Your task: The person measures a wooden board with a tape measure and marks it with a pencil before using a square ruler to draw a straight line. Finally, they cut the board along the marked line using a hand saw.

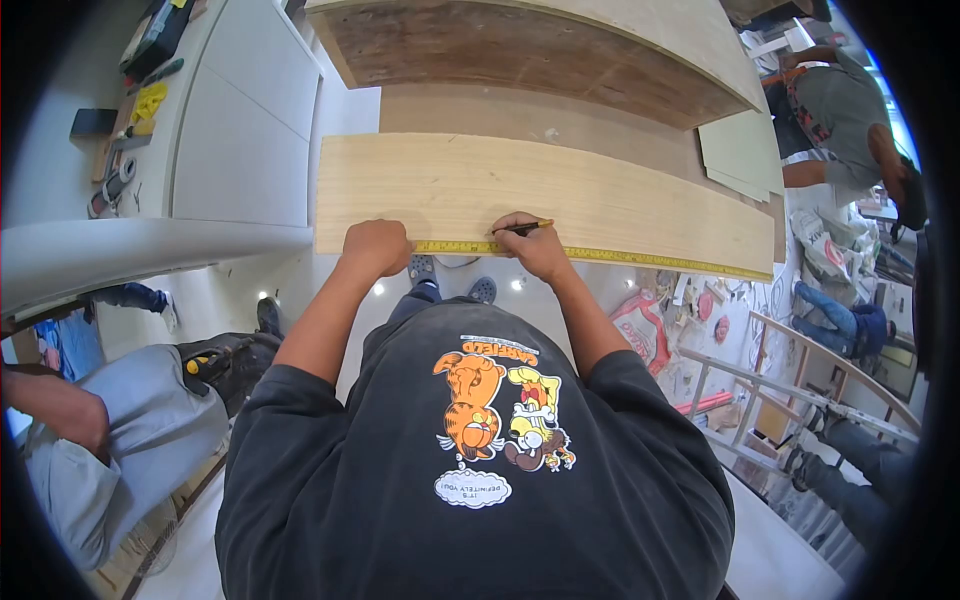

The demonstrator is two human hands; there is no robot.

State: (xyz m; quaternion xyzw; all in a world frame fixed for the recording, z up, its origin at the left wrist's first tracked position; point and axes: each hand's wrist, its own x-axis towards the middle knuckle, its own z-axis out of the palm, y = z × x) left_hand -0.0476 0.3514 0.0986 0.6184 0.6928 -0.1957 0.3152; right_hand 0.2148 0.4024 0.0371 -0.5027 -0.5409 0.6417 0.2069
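Yellow tape measure (620, 257) lies along the near edge of a pale wooden board (450, 190) in the head view, reaching to the board's right-hand corner. The left hand (378, 249) is curled over the board's near edge, at the last visible stretch of tape on that side; whether it pinches the tape or just presses it down I cannot tell, since the fingers are tucked under. The right hand (537, 248) pinches a dark pencil or pen (530, 227), its point angled down to the wood just beside the tape.

Marking against the tape looks like the step in hand, and done well it calls for a few things. The blade should lie flat and parallel to the edge, without bowing between the hands. Firm, even pressure from the left hand would stop it sliding. The tip should sit right against the wanted graduation, viewed from straight above so the reading does not drift, and a short, light stroke gives a finer line than heavy pressing.
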